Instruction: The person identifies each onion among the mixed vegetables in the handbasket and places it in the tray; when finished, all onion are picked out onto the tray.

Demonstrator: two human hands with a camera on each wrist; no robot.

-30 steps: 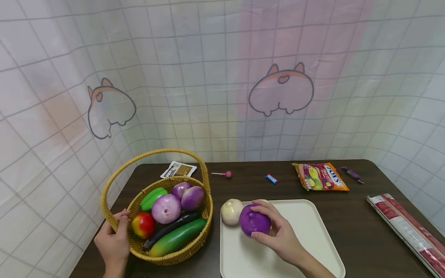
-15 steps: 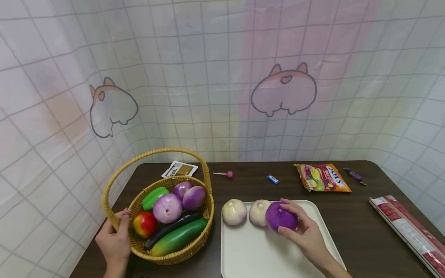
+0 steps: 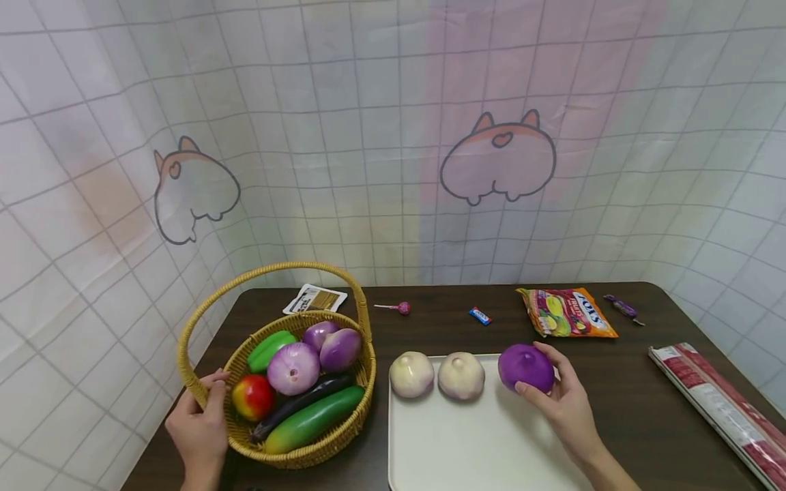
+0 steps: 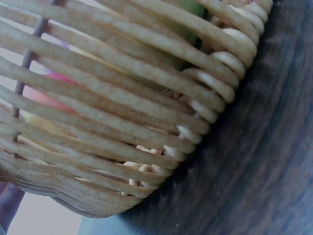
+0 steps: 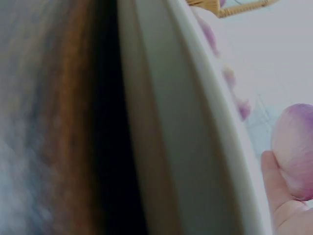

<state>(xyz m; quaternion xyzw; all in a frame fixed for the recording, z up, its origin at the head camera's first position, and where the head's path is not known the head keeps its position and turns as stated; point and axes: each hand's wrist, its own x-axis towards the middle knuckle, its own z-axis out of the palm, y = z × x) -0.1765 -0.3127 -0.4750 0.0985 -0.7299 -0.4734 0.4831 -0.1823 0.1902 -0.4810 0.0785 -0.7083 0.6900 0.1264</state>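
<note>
My left hand [image 3: 199, 424] grips the yellow wicker basket [image 3: 331, 450] at its left rim, by the foot of the handle. Inside the basket are a green pepper [image 3: 270, 350], a red-yellow fruit [image 3: 253, 397], several purple onions [image 3: 294, 369], a dark eggplant [image 3: 307, 402] and a green cucumber-like vegetable [image 3: 314, 417]. Over the far right corner of the white tray [image 3: 473, 450], my right hand [image 3: 568, 406] holds a purple onion [image 3: 525, 367] between thumb and fingers. Two whitish bulbs with purple tints, a left one [image 3: 411, 374] and a right one [image 3: 461, 376], sit along the tray's far edge.
Behind the tray lie a lollipop [image 3: 402, 308], a small blue candy [image 3: 480, 316], a candy bag [image 3: 566, 312] and a purple-wrapped sweet [image 3: 623, 308]. A flat packet [image 3: 315, 299] is behind the basket. One long red-white package [image 3: 718, 409] lies at right.
My right hand has carried the purple onion rightward along the tray's far side, uncovering the second whitish bulb. My left hand and the basket have stayed put.
</note>
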